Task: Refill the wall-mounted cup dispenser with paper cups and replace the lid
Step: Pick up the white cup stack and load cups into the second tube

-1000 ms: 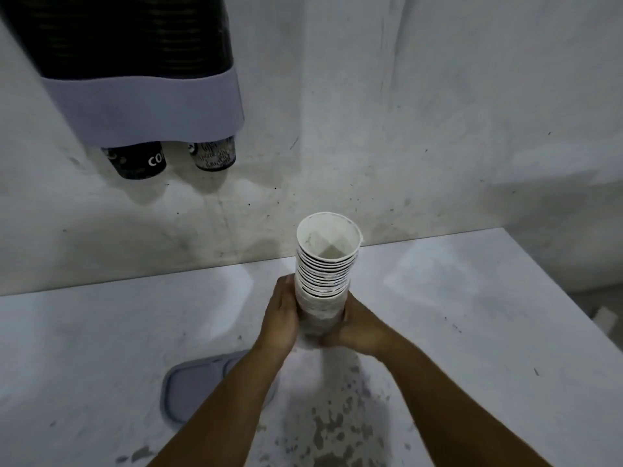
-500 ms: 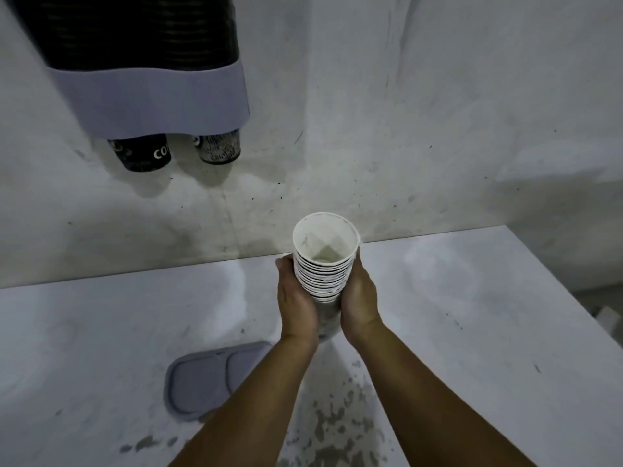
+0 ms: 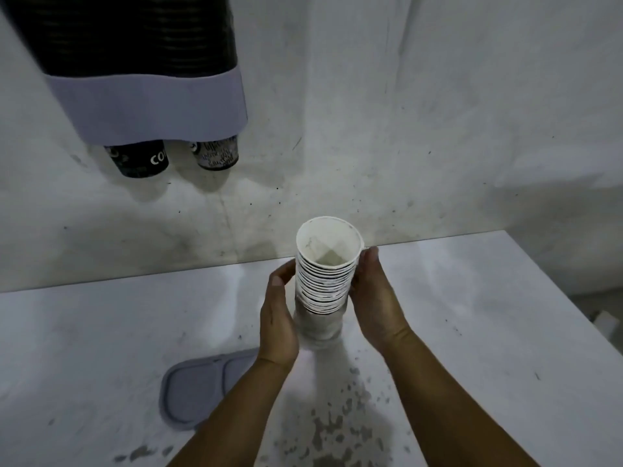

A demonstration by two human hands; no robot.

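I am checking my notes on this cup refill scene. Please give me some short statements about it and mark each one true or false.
1. Both hands hold the stack of paper cups, the left hand on one side and the right hand on the other. True.
2. The stack is held with the open mouths facing down. False: the top cup's open mouth faces up toward the camera.
3. The grey lid lies flat on the white table, below the left forearm. True.
4. The lid is already on the dispenser. False: it is on the table.
5. Two cups stick out of the dispenser's bottom. True.
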